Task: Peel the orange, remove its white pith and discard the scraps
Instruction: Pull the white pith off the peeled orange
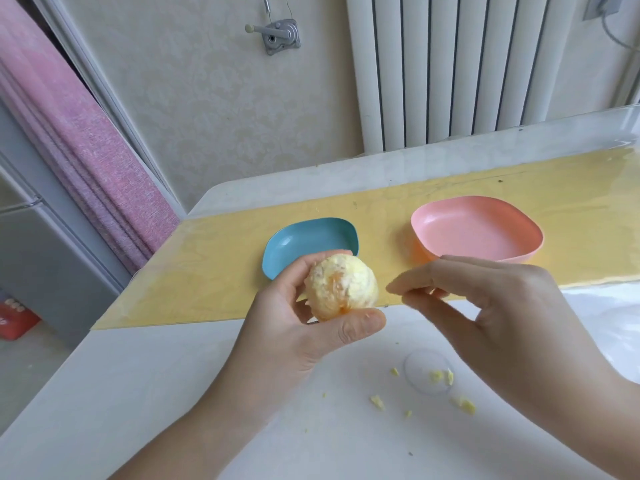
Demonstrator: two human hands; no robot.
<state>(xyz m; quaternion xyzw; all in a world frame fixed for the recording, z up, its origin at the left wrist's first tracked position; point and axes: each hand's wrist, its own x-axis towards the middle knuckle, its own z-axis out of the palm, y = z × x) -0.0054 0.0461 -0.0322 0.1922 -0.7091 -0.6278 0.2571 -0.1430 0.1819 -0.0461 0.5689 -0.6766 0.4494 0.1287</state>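
The left hand covered the orange's left side, back and underside. Just right of the orange, the right hand's fingertips were blurred, and whether they pinched anything could not be told. Behind the orange, the blue dish's near rim was hidden by fruit and hand. Beyond and right of the orange, fingers hid part of the pink dish's near rim, beside an orange patch too blurred to name. Below and right of the orange lay scraps, too small to tell pith from peel, and a faint clear ring of unclear kind. Both forearms were cut off by the picture's edges. Far left of the orange, the edge cut a red thing.
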